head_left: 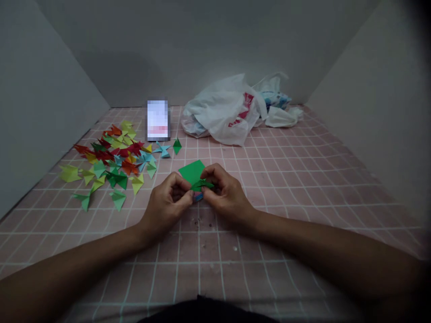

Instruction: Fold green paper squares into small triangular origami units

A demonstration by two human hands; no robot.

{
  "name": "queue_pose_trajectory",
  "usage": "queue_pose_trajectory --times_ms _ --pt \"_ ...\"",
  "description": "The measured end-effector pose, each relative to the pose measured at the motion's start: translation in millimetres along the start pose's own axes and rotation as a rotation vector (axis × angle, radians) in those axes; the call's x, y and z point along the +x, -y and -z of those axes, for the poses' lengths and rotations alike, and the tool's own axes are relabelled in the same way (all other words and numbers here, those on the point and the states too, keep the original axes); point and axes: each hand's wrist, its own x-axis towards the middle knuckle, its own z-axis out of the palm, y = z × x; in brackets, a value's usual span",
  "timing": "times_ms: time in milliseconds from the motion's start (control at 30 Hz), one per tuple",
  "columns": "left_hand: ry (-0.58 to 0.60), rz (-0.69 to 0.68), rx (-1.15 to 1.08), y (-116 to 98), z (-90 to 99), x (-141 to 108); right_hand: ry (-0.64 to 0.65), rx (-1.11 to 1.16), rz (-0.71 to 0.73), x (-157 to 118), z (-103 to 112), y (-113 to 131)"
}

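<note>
Between my two hands is a small folded green paper (199, 184), its shape partly covered by fingers. My left hand (172, 194) pinches its left end between thumb and forefinger. From the other side my right hand (224, 190) grips it with thumb and fingertips. Just behind it lies a flat green paper sheet (191, 169) on the cloth. Something blue (198, 196) shows below the folded paper, mostly hidden. A lone dark green folded paper (177, 146) stands farther back.
Many folded paper pieces (116, 168) in red, yellow, green and blue spread at the left. Behind them a lit phone (157, 120) stands upright. White plastic bags (225, 107) lie at the back. Grey walls (202, 45) enclose the pink checked cloth (286, 179).
</note>
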Motion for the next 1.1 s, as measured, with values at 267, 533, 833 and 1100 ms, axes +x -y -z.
queue_pose_trajectory --times_ms 267,533,833,1100 --pt "0.012 0.001 0.006 3.3 -2.7 -0.1 0.039 -0.049 0.070 -2.0 -1.1 -1.7" --pt "0.050 -0.118 0.146 1.3 -0.7 -3.9 0.105 -0.047 0.040 -2.8 -2.5 -1.8" --pt "0.023 -0.129 0.191 2.2 0.3 -3.2 0.109 -0.044 0.116 -3.4 -1.9 -1.3" --pt "-0.048 0.090 -0.144 -2.4 3.9 3.8 -0.033 0.222 -0.007 -1.0 0.0 -4.9"
